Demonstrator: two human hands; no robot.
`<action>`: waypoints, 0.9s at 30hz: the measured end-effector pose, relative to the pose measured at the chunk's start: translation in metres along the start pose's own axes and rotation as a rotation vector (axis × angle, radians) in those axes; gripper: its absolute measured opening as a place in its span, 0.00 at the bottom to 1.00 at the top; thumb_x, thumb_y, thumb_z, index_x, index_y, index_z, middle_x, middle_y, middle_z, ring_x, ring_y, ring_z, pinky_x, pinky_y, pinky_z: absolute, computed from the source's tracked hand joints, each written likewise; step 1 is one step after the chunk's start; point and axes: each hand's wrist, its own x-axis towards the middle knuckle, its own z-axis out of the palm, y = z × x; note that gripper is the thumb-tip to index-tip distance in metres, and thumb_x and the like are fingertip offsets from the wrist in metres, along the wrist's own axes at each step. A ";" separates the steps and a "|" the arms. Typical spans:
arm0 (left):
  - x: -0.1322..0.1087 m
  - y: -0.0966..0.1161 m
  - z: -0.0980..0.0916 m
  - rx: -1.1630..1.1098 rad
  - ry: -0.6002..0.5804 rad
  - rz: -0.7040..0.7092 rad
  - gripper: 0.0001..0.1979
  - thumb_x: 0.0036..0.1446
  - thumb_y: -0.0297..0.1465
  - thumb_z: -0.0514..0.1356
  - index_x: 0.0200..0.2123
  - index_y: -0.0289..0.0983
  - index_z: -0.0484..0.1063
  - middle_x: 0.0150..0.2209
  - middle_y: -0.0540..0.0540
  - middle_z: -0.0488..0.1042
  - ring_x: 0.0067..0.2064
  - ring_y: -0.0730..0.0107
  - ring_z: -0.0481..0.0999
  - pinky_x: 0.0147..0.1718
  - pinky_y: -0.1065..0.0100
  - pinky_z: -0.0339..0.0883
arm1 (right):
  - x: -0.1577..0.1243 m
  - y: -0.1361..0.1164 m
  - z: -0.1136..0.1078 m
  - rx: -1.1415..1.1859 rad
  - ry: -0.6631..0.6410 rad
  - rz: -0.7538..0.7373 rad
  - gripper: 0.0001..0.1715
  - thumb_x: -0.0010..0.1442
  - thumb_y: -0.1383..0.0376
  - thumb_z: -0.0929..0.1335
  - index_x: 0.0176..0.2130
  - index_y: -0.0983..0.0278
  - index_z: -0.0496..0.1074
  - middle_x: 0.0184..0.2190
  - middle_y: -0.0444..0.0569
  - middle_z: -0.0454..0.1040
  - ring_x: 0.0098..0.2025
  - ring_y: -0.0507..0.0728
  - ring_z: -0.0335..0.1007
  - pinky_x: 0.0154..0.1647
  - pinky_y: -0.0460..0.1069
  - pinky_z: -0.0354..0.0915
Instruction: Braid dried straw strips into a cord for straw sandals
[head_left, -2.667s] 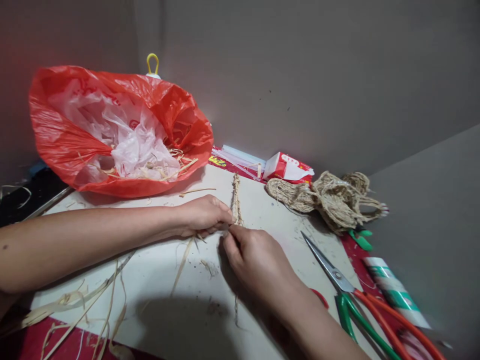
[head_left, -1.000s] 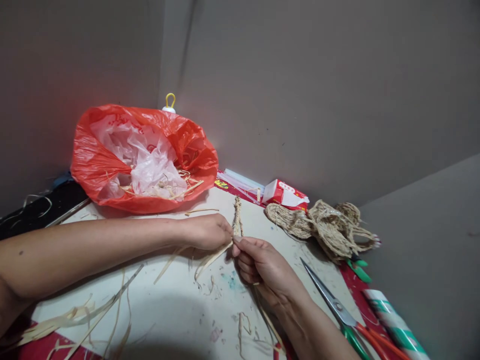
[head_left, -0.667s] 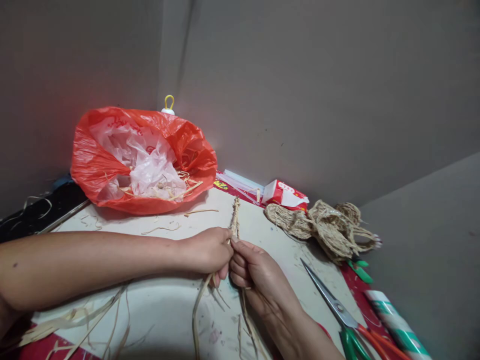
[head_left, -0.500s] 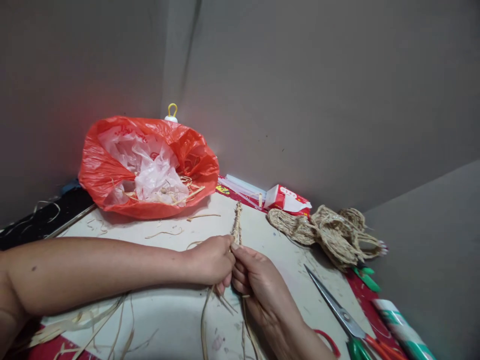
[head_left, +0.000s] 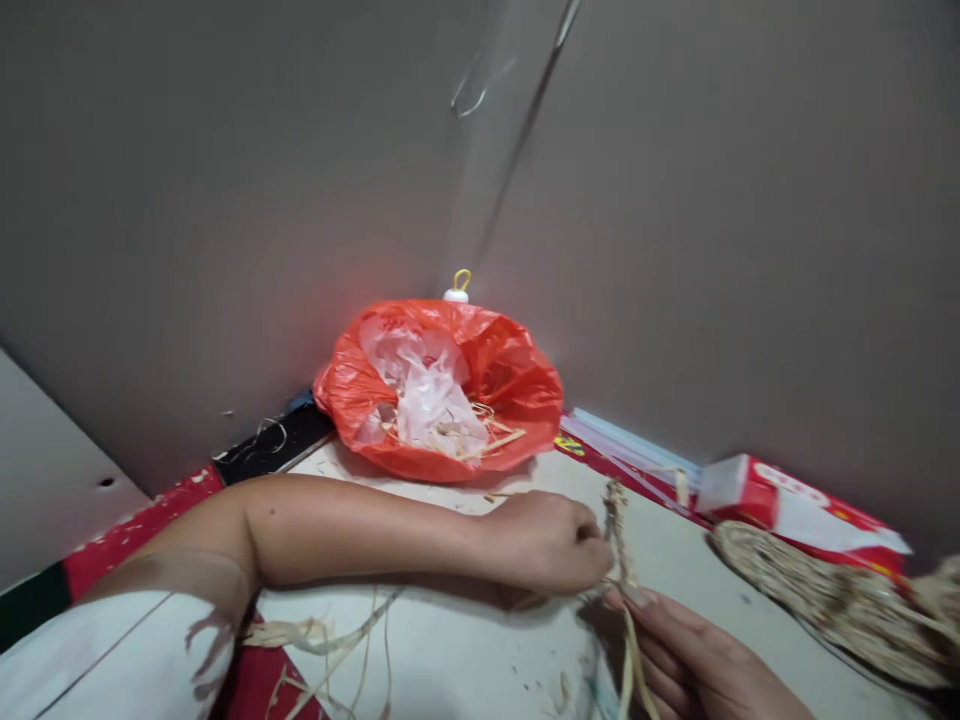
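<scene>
A short braided cord of pale straw-like fibre points up and away from my hands, with loose strands hanging below it. My right hand pinches the lower part of the braid between thumb and fingers. Just left of the braid, my left hand is closed, its fingers curled at the strands beside my right fingertips. Some of its fingers are hidden behind the back of the hand. More loose fibre strips lie below my left forearm on the white board.
A red plastic bag with white plastic and fibre scraps stands at the back corner. To the right are a red and white box, coiled fibre cord and pale blue strips. A black flat object lies at the back left.
The view has swung left, so things appear further right; scissors and roll are out of sight. My left hand has shifted slightly up from my right hand, showing more of the braid.
</scene>
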 end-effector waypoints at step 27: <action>0.013 -0.004 0.005 -0.276 -0.460 0.029 0.11 0.54 0.29 0.51 0.24 0.35 0.71 0.18 0.54 0.64 0.20 0.79 0.57 0.20 0.76 0.52 | -0.002 -0.031 -0.019 -0.407 -0.265 0.035 0.18 0.55 0.52 0.68 0.26 0.64 0.66 0.11 0.32 0.50 0.14 0.44 0.38 0.14 0.43 0.35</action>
